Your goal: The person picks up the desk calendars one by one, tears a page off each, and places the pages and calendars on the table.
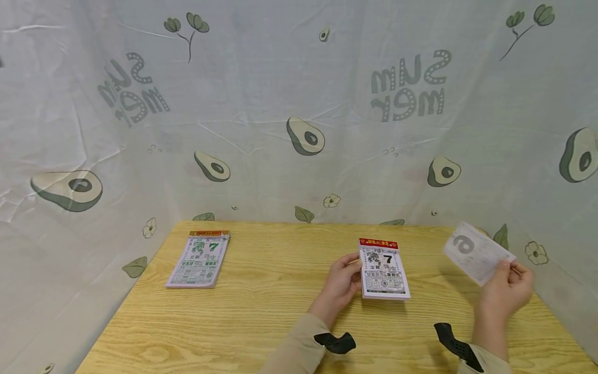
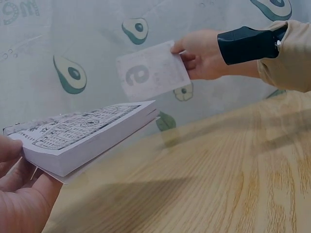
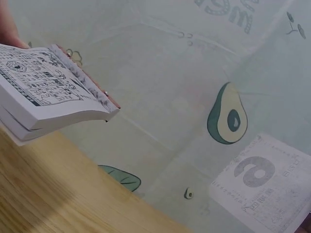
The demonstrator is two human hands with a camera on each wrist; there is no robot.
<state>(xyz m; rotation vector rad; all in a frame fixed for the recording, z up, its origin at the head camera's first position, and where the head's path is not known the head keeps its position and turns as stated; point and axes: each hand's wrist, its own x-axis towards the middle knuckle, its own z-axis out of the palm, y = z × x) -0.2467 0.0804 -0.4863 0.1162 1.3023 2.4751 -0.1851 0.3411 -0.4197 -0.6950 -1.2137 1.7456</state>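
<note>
My left hand (image 1: 342, 280) grips the left edge of a thick tear-off calendar (image 1: 384, 270) with a red header strip. Its top page reads 7 in black. The left wrist view shows this calendar (image 2: 92, 133) tilted and held above the table, its shadow below. Out to the right, my right hand (image 1: 508, 291) pinches a single loose calendar page (image 1: 476, 252) between thumb and fingers. A large reversed 6 shows through its thin paper. In the right wrist view the page (image 3: 265, 187) is apart from the calendar, and the right hand is almost wholly out of frame.
A second tear-off calendar (image 1: 198, 259), printed in green with an orange header, lies at the table's back left. The wooden table (image 1: 261, 311) ends at a pale curtain (image 1: 261, 93) with avocado prints, which stands behind it and along both sides.
</note>
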